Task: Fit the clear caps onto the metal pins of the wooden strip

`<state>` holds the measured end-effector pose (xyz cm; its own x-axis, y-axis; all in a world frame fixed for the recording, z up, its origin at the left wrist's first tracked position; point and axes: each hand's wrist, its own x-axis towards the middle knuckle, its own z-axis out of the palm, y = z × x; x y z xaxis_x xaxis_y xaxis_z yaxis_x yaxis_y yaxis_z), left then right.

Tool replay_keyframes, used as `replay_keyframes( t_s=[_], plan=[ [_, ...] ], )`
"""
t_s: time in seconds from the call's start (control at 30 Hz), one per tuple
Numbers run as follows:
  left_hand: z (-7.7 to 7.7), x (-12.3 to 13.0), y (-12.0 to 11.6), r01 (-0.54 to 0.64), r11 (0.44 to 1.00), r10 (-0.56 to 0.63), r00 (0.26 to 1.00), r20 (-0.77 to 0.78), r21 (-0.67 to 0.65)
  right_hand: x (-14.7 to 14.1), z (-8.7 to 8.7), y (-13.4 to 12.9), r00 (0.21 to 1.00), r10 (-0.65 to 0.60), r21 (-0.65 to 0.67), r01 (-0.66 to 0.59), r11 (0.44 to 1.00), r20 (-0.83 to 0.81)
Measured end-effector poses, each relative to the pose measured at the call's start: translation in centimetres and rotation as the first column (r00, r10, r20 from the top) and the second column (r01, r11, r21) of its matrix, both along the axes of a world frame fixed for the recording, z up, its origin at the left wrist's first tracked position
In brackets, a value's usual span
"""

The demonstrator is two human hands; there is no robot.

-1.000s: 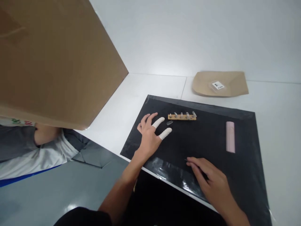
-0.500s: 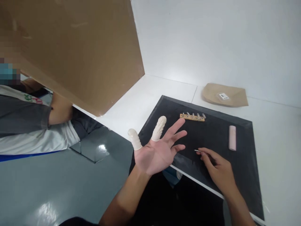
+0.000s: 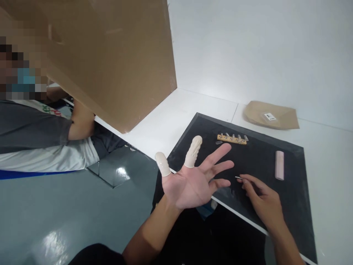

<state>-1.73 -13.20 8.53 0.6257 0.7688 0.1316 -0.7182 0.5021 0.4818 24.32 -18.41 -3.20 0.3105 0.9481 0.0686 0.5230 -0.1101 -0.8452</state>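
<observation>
My left hand (image 3: 191,184) is held palm up with its fingers spread, above the near left edge of a black mat (image 3: 248,162). Cream rubber finger cots cover its thumb (image 3: 162,164) and index finger (image 3: 193,151). Over the mat, my right hand (image 3: 261,197) pinches a thin pale stick (image 3: 237,178); only its tip shows. Beyond the hands lies a narrow wooden strip (image 3: 232,139) bearing several small metal studs and clear pieces. A loose clear piece (image 3: 218,142) rests beside it. Right of these, a pink cylinder (image 3: 279,165) lies on the mat.
A brown paper packet (image 3: 275,116) with a white label lies behind the mat on the white table (image 3: 328,176). A brown board (image 3: 110,55) stands at the left. Beyond it sits another person (image 3: 35,125) in a grey sleeve.
The camera has turned slightly left, so most things sit farther right in view. The left hand's fingers are spread a little wider. My right hand keeps its pinch on the stick.
</observation>
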Motion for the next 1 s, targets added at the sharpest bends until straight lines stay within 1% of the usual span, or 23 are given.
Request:
replay_keyframes(
  t_s=[0.17, 0.23, 0.33, 0.4, 0.5, 0.67, 0.73, 0.77, 0.8, 0.83, 0.87, 0.9, 0.93, 0.97, 1.0],
  plan=[
    [0.1, 0.8, -0.3, 0.020, 0.999, -0.022, 0.999, 0.036, 0.038, -0.1, 0.1, -0.1, 1.000, 0.011, 0.003, -0.011, 1.000, 0.007],
    [0.2, 1.1, -0.3, 0.023, 0.997, -0.021, 1.000, -0.022, 0.079, -0.2, 0.3, -0.1, 1.000, 0.010, 0.007, -0.010, 1.000, 0.015],
    [0.1, 1.8, 0.2, 0.001, 0.992, 0.018, 0.989, -0.144, 0.129, -0.2, 0.5, -0.1, 1.000, 0.010, 0.001, -0.010, 1.000, 0.025],
    [-0.3, 2.4, 0.7, -0.023, 0.989, 0.047, 0.985, -0.167, 0.143, -0.2, 0.6, -0.2, 0.999, 0.027, 0.006, -0.028, 1.000, 0.043],
    [-1.2, 3.4, 1.7, -0.054, 0.989, 0.075, 0.986, -0.149, 0.141, -0.2, 0.5, -0.3, 0.993, 0.059, 0.052, -0.064, 0.997, 0.101],
    [-2.6, 4.1, 3.3, -0.060, 0.993, 0.072, 0.990, -0.121, 0.102, -0.2, 0.4, -0.3, 0.977, 0.070, 0.115, -0.094, 0.989, 0.203],
    [-3.1, 4.1, 4.0, -0.054, 0.991, 0.077, 0.980, -0.186, 0.124, -0.3, 0.5, -0.3, 0.970, 0.070, 0.135, -0.103, 0.985, 0.233],
    [-3.4, 4.1, 4.4, -0.068, 0.982, 0.114, 0.957, -0.267, 0.176, -0.3, 0.6, -0.2, 0.969, 0.071, 0.146, -0.108, 0.983, 0.238],
    [-3.7, 4.1, 4.8, -0.096, 0.959, 0.198, 0.901, -0.386, 0.267, -0.4, 0.7, -0.2, 0.969, 0.075, 0.156, -0.114, 0.981, 0.237],
    [-4.1, 4.1, 5.2, -0.131, 0.908, 0.341, 0.782, -0.522, 0.398, -0.4, 0.7, -0.2, 0.969, 0.081, 0.164, -0.121, 0.979, 0.234],
    [-4.5, 4.1, 5.7, -0.145, 0.821, 0.523, 0.581, -0.624, 0.553, -0.5, 0.8, -0.1, 0.969, 0.086, 0.170, -0.127, 0.977, 0.230],
    [-5.0, 4.2, 6.2, -0.100, 0.708, 0.687, 0.323, -0.651, 0.699, -0.5, 0.9, -0.1, 0.970, 0.087, 0.178, -0.129, 0.975, 0.227],
    [-5.5, 4.3, 6.7, -0.007, 0.603, 0.796, 0.064, -0.602, 0.798, -0.5, 0.9, -0.1, 0.970, 0.088, 0.183, -0.131, 0.974, 0.225],
    [-6.0, 4.5, 7.2, 0.111, 0.538, 0.842, -0.127, -0.525, 0.836, -0.6, 1.0, -0.1, 0.970, 0.091, 0.183, -0.134, 0.974, 0.225],
    [-6.4, 4.6, 7.7, 0.221, 0.505, 0.857, -0.248, -0.453, 0.835, -0.6, 1.1, -0.1, 0.970, 0.094, 0.182, -0.136, 0.974, 0.224]
  ],
)
